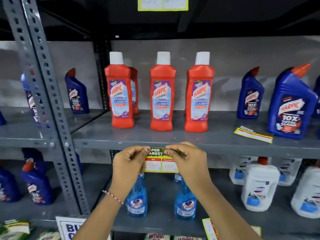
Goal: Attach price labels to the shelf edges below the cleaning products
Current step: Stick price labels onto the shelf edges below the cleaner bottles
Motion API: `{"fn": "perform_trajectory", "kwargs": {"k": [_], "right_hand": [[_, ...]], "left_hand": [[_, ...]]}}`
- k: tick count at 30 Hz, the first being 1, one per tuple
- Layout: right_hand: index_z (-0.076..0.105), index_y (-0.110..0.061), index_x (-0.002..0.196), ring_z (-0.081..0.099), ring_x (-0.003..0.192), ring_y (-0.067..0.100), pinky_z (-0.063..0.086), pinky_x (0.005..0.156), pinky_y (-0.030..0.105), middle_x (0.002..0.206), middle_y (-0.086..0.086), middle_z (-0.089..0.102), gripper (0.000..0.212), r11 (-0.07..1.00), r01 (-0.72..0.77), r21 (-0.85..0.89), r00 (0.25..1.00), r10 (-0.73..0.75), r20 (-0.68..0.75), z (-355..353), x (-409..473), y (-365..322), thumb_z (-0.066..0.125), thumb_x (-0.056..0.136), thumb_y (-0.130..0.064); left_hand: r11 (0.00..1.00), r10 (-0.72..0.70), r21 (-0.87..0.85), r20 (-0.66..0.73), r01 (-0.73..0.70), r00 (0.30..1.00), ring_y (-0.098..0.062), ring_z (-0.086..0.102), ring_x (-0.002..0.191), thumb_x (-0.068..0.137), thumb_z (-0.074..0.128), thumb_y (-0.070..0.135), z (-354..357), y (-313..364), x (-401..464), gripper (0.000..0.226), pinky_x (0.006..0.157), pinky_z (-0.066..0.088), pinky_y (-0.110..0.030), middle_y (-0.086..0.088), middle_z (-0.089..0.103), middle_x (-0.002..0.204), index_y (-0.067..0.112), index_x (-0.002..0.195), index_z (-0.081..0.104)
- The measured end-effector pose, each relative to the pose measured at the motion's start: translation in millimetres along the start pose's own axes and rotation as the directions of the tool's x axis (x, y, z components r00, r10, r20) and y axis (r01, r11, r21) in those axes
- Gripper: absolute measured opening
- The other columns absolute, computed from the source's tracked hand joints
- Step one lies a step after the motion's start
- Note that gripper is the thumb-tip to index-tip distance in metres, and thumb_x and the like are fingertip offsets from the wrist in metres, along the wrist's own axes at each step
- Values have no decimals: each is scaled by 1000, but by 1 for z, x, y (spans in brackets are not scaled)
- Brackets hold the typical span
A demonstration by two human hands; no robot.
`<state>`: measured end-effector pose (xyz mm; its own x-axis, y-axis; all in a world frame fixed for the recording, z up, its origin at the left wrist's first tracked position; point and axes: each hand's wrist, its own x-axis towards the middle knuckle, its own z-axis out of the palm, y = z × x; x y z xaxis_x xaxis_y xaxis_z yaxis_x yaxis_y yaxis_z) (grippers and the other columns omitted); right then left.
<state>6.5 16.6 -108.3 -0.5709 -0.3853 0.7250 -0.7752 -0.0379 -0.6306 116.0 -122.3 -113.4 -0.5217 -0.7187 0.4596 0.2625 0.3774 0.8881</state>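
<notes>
A yellow-edged price label [160,161] with a green header and two white price boxes hangs at the front edge of the grey middle shelf [103,144], below the red Harpic bottles [161,97]. My left hand [129,163] pinches its top left corner. My right hand [188,161] pinches its top right corner and covers that side. A second label [253,134] lies flat on the shelf top, to the right, beside a blue Harpic bottle [290,104].
Blue Harpic bottles stand at left and right of the middle shelf. Two blue Colin spray bottles [185,203] and white jugs [259,184] fill the shelf below my hands. A perforated grey upright [52,101] rises at left. Another label [162,4] hangs from the top shelf.
</notes>
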Motion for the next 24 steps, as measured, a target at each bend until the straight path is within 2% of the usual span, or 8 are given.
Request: {"fn": "perform_trajectory", "kwargs": {"k": [5, 11, 14, 16, 18, 22, 24], "right_hand": [[80, -18, 87, 67, 75, 7, 54, 70, 24, 78, -9, 71, 10, 995, 73, -61, 995, -77, -65, 38, 10, -5, 80, 78, -12], [80, -15, 89, 66, 71, 11, 55, 67, 34, 81, -2, 72, 8, 974, 107, -198, 988, -127, -89, 50, 13, -10, 79, 81, -15], [78, -25, 90, 63, 72, 10, 55, 59, 36, 86, -7, 67, 10, 950, 54, -309, 989, -93, -113, 49, 12, -15, 79, 81, -29], [76, -30, 90, 61, 81, 9, 54, 58, 33, 90, -11, 64, 18, 925, -11, -381, 987, -50, -151, 45, 15, -17, 81, 76, -40], [73, -32, 90, 60, 86, 4, 54, 59, 32, 91, -13, 61, 26, 925, -68, -373, 986, 5, -168, 40, 18, -17, 82, 71, -46], [71, -31, 89, 60, 86, 3, 54, 59, 33, 91, -14, 61, 20, 938, -63, -340, 987, 7, -162, 35, 15, -19, 83, 74, -36], [71, -31, 89, 57, 81, 2, 52, 58, 30, 89, -15, 61, 16, 944, -48, -327, 986, -8, -167, 29, 11, -17, 81, 78, -26]], "left_hand": [[998, 57, 39, -83, -54, 995, -1, 52, 36, 84, 73, 14, -27, -6, 21, 9, 37, 42, -13, 10, 71, 54, 19, 77, 76], [993, 89, 88, -89, -81, 992, -12, 57, 35, 83, 75, 24, -31, -15, 29, 10, 40, 46, -16, 1, 70, 52, 20, 73, 74], [989, 101, 120, -130, -85, 986, -10, 62, 40, 78, 79, 28, -30, -17, 32, 17, 41, 49, -18, 0, 70, 54, 17, 68, 71], [986, 102, 148, -187, -74, 977, -10, 60, 44, 72, 83, 31, -32, -18, 36, 26, 45, 50, -24, 5, 68, 54, 18, 62, 64], [982, 130, 165, -237, -92, 963, -4, 51, 45, 66, 87, 29, -35, -18, 38, 35, 48, 47, -17, 12, 61, 52, 19, 59, 54], [937, 291, 261, -225, -231, 930, -9, 49, 56, 69, 85, 17, -34, -15, 38, 35, 56, 44, -17, 8, 57, 67, 25, 64, 52], [894, 393, 310, -190, -324, 900, -8, 52, 64, 72, 81, 5, -29, -9, 36, 38, 61, 43, -10, 10, 56, 78, 31, 68, 55]]}}
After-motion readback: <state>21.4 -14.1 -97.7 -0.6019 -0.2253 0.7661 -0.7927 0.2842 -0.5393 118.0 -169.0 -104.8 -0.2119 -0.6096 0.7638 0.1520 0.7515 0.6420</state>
